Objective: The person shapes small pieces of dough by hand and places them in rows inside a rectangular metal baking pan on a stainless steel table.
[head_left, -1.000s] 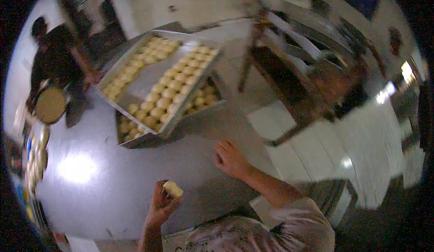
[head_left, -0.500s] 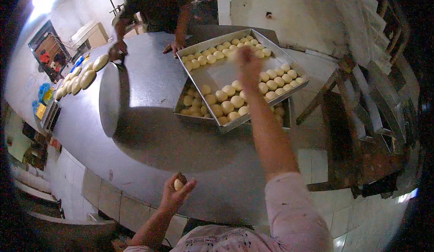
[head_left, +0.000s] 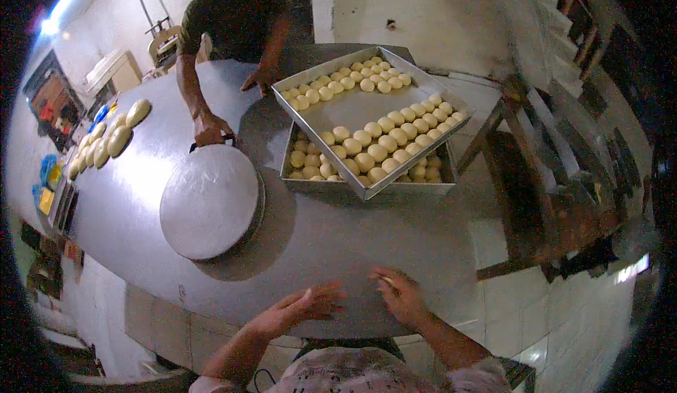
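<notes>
Metal tabletop (head_left: 338,234), dough balls (head_left: 388,143), illegible shirt print (head_left: 340,382)

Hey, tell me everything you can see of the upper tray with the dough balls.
The upper tray is rectangular and shallow, silvery and metal-looking, with straight raised walls. It sits turned askew across the lower tray on the table, one corner pointing toward the wearer. Pale round dough balls fill two bands, along its far-left and near-right sides, and its shiny floor shows between. Neither of the wearer's hands touches it. A co-worker's hand is by its left corner; contact is unclear.
</notes>
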